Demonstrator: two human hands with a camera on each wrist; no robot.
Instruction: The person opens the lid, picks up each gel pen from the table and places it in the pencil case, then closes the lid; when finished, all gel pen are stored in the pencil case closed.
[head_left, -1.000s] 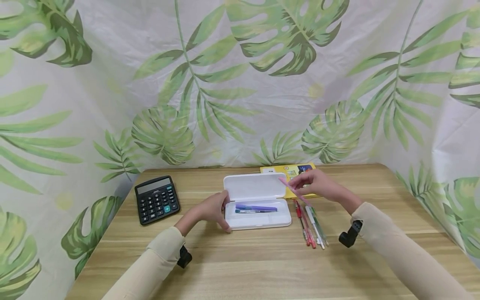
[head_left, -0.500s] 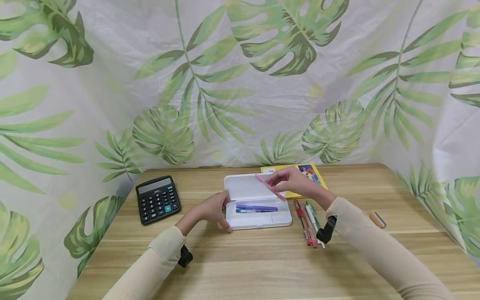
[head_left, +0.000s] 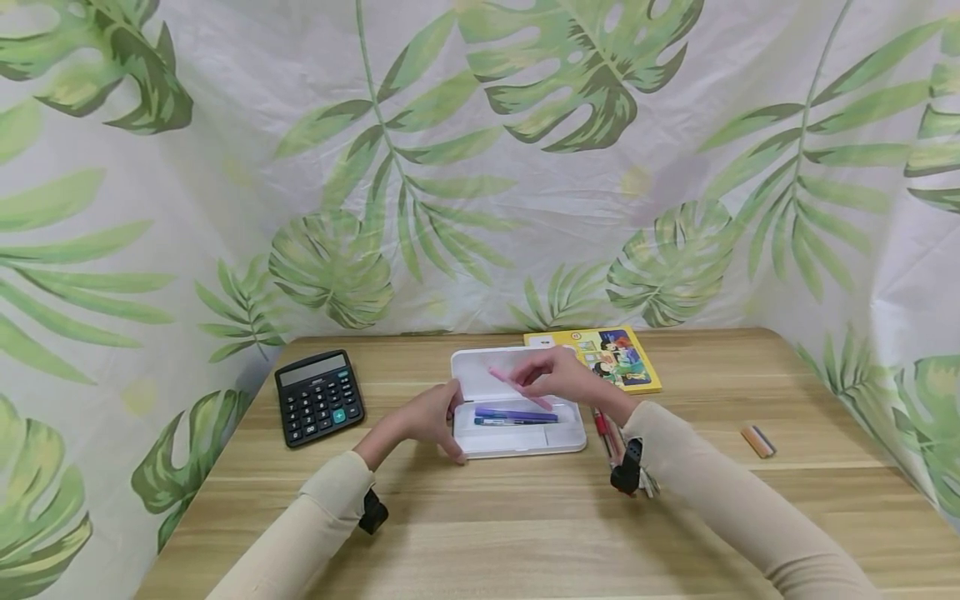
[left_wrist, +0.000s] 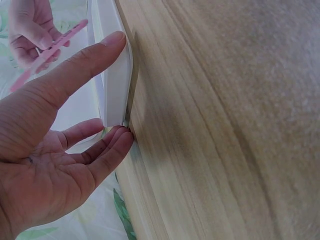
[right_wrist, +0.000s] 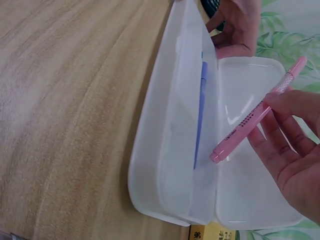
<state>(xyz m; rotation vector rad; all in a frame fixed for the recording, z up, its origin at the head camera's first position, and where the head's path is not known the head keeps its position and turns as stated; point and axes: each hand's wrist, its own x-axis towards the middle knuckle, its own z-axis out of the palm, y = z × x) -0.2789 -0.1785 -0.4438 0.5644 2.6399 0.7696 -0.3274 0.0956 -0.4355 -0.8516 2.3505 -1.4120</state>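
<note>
A white pencil case [head_left: 498, 442] lies with its lid raised. My left hand [head_left: 431, 423] grips its left end, thumb along the front wall and fingers at the end, as the left wrist view shows. My right hand [head_left: 557, 375] pinches a pink pen [right_wrist: 245, 125] between thumb and fingers. In the head view this pen is tilted above the case, in front of the lid [head_left: 474, 372]. Inside the case's rear part lie a purple pen [head_left: 504, 412] and a slim pen with a blue-green end [head_left: 483, 422] beside it. A small divider marks the front part.
Several pens, a red one [head_left: 602, 425] among them, lie right of the case, partly hidden by the right wrist's camera. A yellow illustrated box or book [head_left: 637, 377] lies behind. A black calculator [head_left: 320, 400] sits left, an eraser-like block [head_left: 758, 442] far right.
My right hand has carried the pink pen leftward from beside the loose pens to over the pencil case. The left hand has stayed on the case's left end.
</note>
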